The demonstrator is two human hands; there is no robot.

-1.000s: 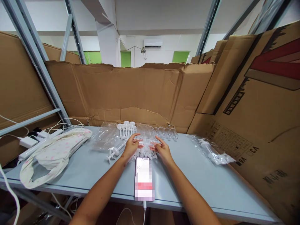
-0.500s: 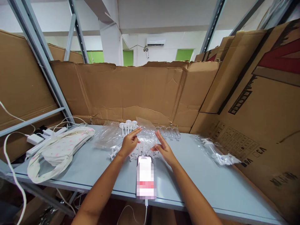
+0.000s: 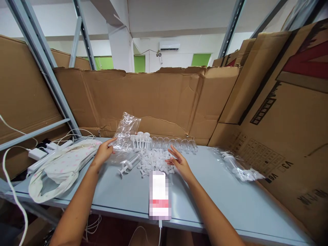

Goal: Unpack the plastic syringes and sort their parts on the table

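My left hand (image 3: 104,152) has its fingers closed on the edge of a clear plastic bag (image 3: 125,131), which stands up crumpled beside it. My right hand (image 3: 179,162) hovers with fingers apart at the right side of a heap of small white plastic parts (image 3: 153,160), holding nothing. Behind the heap, several white plunger-like pieces with round heads (image 3: 140,140) are grouped together. A row of clear ridged cylinders (image 3: 175,143) runs to their right. Left of the heap lies a syringe-like piece (image 3: 129,165) with a white crossbar end.
A phone (image 3: 159,194) on a charging cable lies at the table's front edge. To the left are a pale fabric bag (image 3: 69,160) and a power strip (image 3: 48,155). A bagged white item (image 3: 238,167) lies right, against a cardboard box (image 3: 284,136). Cardboard (image 3: 143,99) walls the back.
My left hand has moved left, drawing the clear plastic bag off the middle. The white heap and more of the clear cylinders now show uncovered. My right hand has barely moved.
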